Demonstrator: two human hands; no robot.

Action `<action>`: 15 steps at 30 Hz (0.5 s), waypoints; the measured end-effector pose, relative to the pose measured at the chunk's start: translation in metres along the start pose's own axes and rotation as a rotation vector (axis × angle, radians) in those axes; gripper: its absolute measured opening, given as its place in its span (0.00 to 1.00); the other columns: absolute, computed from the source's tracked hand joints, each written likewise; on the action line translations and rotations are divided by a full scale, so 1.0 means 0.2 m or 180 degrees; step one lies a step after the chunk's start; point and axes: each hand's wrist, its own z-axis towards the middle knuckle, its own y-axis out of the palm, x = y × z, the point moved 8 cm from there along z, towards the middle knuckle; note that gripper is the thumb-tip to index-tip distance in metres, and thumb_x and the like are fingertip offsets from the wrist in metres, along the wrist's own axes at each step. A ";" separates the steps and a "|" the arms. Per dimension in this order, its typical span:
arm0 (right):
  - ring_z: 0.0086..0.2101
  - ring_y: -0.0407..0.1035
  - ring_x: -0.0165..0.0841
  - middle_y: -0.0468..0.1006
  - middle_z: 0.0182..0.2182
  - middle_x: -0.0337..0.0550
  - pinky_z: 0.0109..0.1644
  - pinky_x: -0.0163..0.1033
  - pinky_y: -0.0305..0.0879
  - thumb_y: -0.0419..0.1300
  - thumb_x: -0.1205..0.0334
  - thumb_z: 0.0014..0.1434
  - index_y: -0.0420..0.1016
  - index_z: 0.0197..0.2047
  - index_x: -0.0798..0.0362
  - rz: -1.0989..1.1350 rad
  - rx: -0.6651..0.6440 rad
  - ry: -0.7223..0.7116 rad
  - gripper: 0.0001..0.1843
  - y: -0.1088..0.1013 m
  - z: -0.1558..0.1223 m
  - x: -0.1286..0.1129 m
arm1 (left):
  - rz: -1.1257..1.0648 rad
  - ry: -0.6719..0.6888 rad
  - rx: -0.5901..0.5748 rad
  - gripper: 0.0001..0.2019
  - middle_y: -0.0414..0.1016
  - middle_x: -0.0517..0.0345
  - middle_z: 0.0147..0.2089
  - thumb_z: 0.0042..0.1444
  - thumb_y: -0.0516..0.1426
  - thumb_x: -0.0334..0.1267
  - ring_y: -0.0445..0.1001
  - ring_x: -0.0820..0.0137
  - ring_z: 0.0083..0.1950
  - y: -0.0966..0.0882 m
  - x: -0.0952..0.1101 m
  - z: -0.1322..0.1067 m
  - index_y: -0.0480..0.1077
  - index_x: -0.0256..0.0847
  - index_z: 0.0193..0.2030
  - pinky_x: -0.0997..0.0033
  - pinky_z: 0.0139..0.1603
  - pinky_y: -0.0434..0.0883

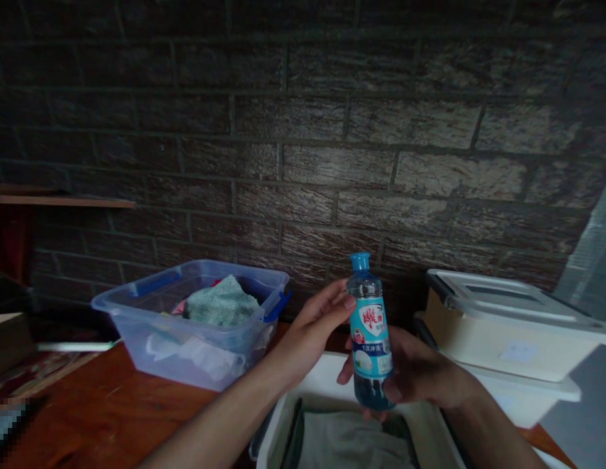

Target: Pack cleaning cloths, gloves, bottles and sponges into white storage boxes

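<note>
A blue dish soap bottle [374, 339] with a light blue cap and a printed label stands nearly upright in the air between my hands. My left hand [317, 319] grips its upper left side, the thumb lying near the top of the label. From the right, my right hand [410, 371] wraps round the lower part, with some fingers hidden behind the bottle. Below both hands is an open white bin [327, 371] holding folded grey-green cloth [352, 440].
A clear plastic tub [171, 352] with blue handles, containing cloths [222, 303], sits left on the wooden table [88, 410]. Two lidded cream boxes [498, 332] are stacked at right. A dark brick wall [303, 163] rises behind. A wooden shelf [63, 199] juts in from the left.
</note>
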 end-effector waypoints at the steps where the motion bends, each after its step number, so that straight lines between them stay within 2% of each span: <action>1: 0.38 0.81 0.40 0.78 0.53 0.62 0.37 0.38 0.76 0.74 0.66 0.50 0.65 0.59 0.56 0.0040 -0.0020 0.0004 0.35 -0.01 -0.01 0.00 | -0.0043 -0.0020 -0.0107 0.17 0.74 0.56 0.38 0.64 0.60 0.46 0.71 0.72 0.33 0.02 0.00 0.00 0.73 0.43 0.56 0.77 0.29 0.66; 5: 0.39 0.81 0.44 0.78 0.52 0.65 0.37 0.40 0.76 0.74 0.65 0.48 0.63 0.59 0.57 0.0158 -0.0047 0.0067 0.38 -0.03 -0.01 0.03 | -0.0063 0.0037 -0.0342 0.17 0.74 0.54 0.43 0.63 0.62 0.43 0.70 0.74 0.33 0.05 0.01 0.00 0.73 0.41 0.56 0.76 0.30 0.67; 11: 0.41 0.81 0.46 0.79 0.50 0.63 0.40 0.44 0.76 0.72 0.65 0.50 0.64 0.59 0.57 0.0174 -0.0123 0.0068 0.35 -0.03 -0.01 0.03 | -0.0110 0.0020 -0.0397 0.17 0.73 0.53 0.46 0.63 0.62 0.41 0.67 0.77 0.32 0.05 0.01 0.00 0.72 0.41 0.57 0.77 0.30 0.65; 15: 0.42 0.80 0.48 0.78 0.51 0.60 0.41 0.47 0.77 0.72 0.65 0.52 0.64 0.59 0.55 0.0059 -0.0058 0.0032 0.34 -0.01 -0.01 0.00 | -0.0049 0.0029 -0.0259 0.16 0.75 0.53 0.45 0.63 0.61 0.42 0.72 0.72 0.37 0.04 0.01 0.00 0.72 0.40 0.56 0.76 0.34 0.67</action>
